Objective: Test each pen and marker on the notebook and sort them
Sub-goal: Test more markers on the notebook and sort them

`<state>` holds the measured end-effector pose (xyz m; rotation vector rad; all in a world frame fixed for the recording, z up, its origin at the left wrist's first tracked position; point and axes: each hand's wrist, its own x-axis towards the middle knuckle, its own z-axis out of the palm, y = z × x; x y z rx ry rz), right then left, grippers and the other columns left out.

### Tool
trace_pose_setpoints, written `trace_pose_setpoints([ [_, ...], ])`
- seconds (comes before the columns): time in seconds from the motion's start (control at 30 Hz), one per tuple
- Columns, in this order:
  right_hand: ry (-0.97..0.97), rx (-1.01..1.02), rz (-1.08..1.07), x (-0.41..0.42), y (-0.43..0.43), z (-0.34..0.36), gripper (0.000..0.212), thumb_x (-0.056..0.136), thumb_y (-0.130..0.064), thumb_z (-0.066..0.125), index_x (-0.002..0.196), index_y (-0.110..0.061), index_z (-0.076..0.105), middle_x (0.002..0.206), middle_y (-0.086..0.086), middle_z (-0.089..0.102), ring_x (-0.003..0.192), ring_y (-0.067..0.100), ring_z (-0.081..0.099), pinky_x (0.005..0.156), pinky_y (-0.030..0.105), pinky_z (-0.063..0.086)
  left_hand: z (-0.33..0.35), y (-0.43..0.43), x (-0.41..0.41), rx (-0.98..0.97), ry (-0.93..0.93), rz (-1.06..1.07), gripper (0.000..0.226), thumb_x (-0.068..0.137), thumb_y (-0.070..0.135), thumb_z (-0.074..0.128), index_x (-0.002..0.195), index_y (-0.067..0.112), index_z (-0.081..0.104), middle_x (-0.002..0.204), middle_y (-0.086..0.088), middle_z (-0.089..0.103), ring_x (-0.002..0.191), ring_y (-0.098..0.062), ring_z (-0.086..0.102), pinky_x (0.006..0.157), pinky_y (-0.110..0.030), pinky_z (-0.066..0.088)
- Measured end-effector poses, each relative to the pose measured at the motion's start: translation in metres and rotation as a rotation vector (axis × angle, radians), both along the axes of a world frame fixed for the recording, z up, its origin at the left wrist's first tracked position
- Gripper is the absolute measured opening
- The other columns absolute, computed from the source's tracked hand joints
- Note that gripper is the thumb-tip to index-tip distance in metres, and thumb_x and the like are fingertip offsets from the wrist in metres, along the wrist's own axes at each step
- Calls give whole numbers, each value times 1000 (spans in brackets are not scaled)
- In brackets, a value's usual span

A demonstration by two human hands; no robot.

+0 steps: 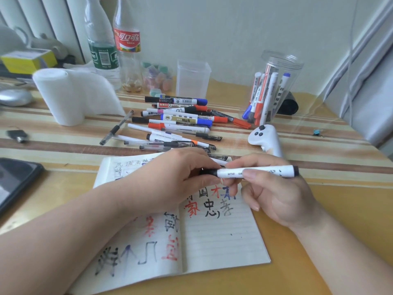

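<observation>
Stripy yellow worktop (340,199), white wall (234,28), left hand (170,179) pinching the black cap (209,172) on a white marker (261,171), right hand (280,194) gripping it.

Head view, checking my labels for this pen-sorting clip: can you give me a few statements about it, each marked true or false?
1. The left hand and the right hand both hold one white marker above the notebook. True.
2. The notebook's open pages are blank. False: they carry black, red and blue characters.
3. The round clear jar holds several markers. True.
4. The square clear container is packed with pens. False: it looks empty.
5. The pile of pens lies loose on the table beyond the notebook. True.
</observation>
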<state>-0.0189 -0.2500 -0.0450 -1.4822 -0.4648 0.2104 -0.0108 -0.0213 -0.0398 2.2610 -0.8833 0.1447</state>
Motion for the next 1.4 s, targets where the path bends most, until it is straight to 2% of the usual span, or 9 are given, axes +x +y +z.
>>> trace_pose_setpoints([
  [0.23,-24,11,-112,-4,11,-1,8,87,-10,65,81,-8,70,71,26,67,51,30,59,37,23,39,-5,-2,-4,-55,-72,54,19,91,36,67,94,20,77,74,10,60,73,-5,55,64,-12,40],
  [0.43,37,5,-242,-9,19,-2,28,86,-27,69,68,-10,57,57,18,56,36,22,44,37,17,31,-5,-7,-10,-82,-127,123,18,89,32,68,85,15,74,72,10,59,73,-4,51,65,-14,41],
  [0.6,12,-81,-246,-7,25,-5,24,87,-33,72,73,-16,62,55,13,55,39,21,46,38,19,33,-9,-2,-4,-64,-130,196,10,87,29,79,88,19,76,74,15,58,72,4,53,66,-5,38],
  [0.73,59,14,-225,-2,30,2,7,87,-24,76,87,-22,69,64,7,60,51,17,53,43,21,39,-6,-2,6,-115,-112,225,10,87,30,78,94,23,77,78,14,58,74,-6,56,66,-11,41],
  [0.87,-30,134,-269,2,27,11,12,91,-17,62,91,-5,60,71,14,58,56,22,52,42,26,34,-8,-4,11,-145,-92,246,17,89,28,76,106,30,75,92,13,63,78,-9,60,72,-21,48],
  [0.93,-81,79,-307,3,29,16,17,92,-15,63,92,2,59,71,13,60,56,21,53,42,25,36,-7,-3,10,-158,-85,259,26,90,32,73,116,35,72,97,14,63,82,-8,60,74,-23,49],
  [1.07,-231,-68,-393,7,37,37,10,88,-19,71,89,-10,66,72,8,65,58,19,57,48,17,41,-5,-1,6,-216,-76,325,38,93,45,58,128,32,63,105,20,57,87,-1,59,75,-22,49],
  [1.17,-330,-89,-553,29,29,69,12,88,-21,73,85,-13,65,69,6,64,55,20,55,45,21,40,-4,-2,5,-245,-119,384,22,101,35,51,111,26,69,98,18,56,86,-3,57,77,-31,49],
  [1.4,-479,-152,-972,112,-4,140,16,88,-16,71,79,-16,58,60,1,63,45,14,56,41,27,44,0,2,2,-229,-83,414,24,90,45,64,72,30,62,73,15,56,75,-1,54,66,-25,46],
])
